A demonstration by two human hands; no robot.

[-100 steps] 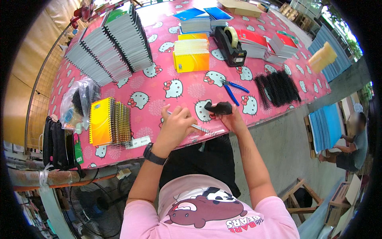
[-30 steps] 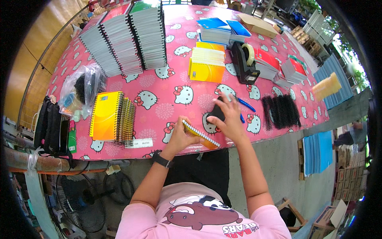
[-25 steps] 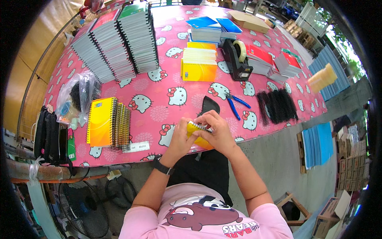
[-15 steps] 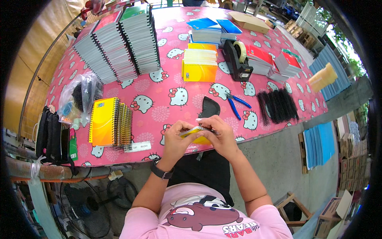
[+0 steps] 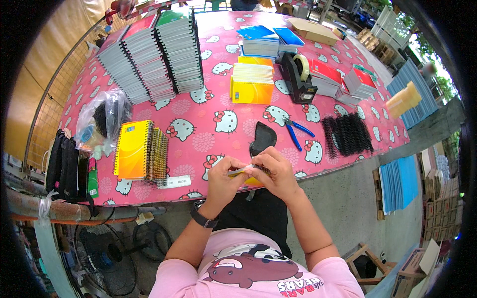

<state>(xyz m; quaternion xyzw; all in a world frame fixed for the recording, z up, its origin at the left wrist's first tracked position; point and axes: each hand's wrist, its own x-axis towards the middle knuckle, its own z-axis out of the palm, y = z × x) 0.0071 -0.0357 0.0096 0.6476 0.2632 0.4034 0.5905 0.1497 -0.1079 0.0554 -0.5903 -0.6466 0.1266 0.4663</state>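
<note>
Your left hand (image 5: 222,180) and right hand (image 5: 275,171) met just past the near edge of the pink cartoon-cat tablecloth table (image 5: 208,139), both closed on a small yellow spiral-bound notebook (image 5: 247,175). Left fingers pinched its left end; right fingers curled over its wire-bound right part. The notebook hung partly over the table edge, above your lap, mostly hidden by your hands.

Just beyond your right hand lay a flat black curved piece (image 5: 262,138), close to your knuckles. Blue-handled pliers (image 5: 296,133) sat just right of it, and a bundle of black plastic binding coils (image 5: 347,134) lay further right, near the table's right edge. To your left, a stack of yellow wire-bound notebooks (image 5: 140,152) stood close to the near edge, with a white label strip (image 5: 174,182) at the rim beside it. You had open cloth between that stack and your hands, and a bare band in the middle of the table.

Farther back: tall rows of grey-edged spiral notebooks (image 5: 154,57), a yellow-covered paper stack (image 5: 251,82), a black tape dispenser (image 5: 298,78) and a clear plastic bag of black items (image 5: 102,119) at the left edge. Bare concrete floor (image 5: 338,198) lay open on your right.
</note>
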